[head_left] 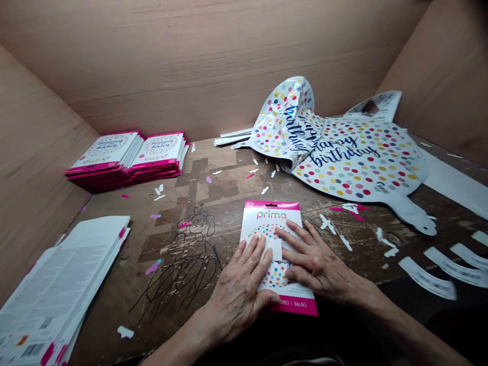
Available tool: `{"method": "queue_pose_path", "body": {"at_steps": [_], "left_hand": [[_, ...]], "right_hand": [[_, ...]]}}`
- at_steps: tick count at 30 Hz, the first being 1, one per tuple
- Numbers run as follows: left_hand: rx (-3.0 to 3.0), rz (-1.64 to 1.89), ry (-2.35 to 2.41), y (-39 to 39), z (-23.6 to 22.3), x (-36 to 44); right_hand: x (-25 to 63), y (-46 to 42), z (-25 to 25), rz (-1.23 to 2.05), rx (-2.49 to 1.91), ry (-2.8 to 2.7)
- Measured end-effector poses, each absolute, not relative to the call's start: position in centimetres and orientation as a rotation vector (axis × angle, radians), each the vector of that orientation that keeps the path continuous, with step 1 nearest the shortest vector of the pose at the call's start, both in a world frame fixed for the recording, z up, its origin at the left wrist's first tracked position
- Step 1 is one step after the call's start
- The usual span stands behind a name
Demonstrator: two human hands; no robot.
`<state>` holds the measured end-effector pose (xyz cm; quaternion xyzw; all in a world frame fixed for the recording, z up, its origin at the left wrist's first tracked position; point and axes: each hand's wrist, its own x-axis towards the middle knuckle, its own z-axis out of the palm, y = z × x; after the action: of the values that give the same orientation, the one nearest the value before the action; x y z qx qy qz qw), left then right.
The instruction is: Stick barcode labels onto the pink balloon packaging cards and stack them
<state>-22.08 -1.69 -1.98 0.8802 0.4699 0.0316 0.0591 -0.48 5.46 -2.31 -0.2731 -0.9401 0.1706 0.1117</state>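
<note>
A white and pink "prima" balloon packet (pixel 271 217) lies flat on the worn wooden table (pixel 213 183) in front of me. My left hand (pixel 238 290) rests on the packet's lower left, fingers stretched flat. My right hand (pixel 314 262) lies on its right side, fingers spread flat and pressing a white label (pixel 275 248) at the packet's middle. Neither hand grips anything.
Two stacks of pink-edged packets (pixel 127 155) sit at the back left. A pile of white card sheets (pixel 57 284) lies at the near left. Flat polka-dot "happy birthday" foil balloons (pixel 351 157) lie at the back right. White label strips (pixel 427 277) and paper scraps are scattered about. Wooden walls surround the table.
</note>
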Motion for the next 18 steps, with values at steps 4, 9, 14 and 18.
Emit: {"method": "queue_pose_path", "body": {"at_steps": [4,9,14,18], "left_hand": [[2.733,0.073,1.420,-1.4,-1.8,-22.1],[2.803,0.088,1.420,-1.2,-1.8,-22.3],[2.940,0.211,1.399,-0.6,-3.1,-23.0],[3.018,0.291,1.362,0.0,-3.6,-23.2]], "right_hand": [[0.2,4.9,-2.9,0.416,-0.848,-2.491],[3.4,3.0,-2.1,0.345,-0.977,-2.022],[7.9,-1.1,-1.2,0.371,-1.165,-1.834],[11.8,-4.4,-2.5,0.504,-1.544,-1.544]]}}
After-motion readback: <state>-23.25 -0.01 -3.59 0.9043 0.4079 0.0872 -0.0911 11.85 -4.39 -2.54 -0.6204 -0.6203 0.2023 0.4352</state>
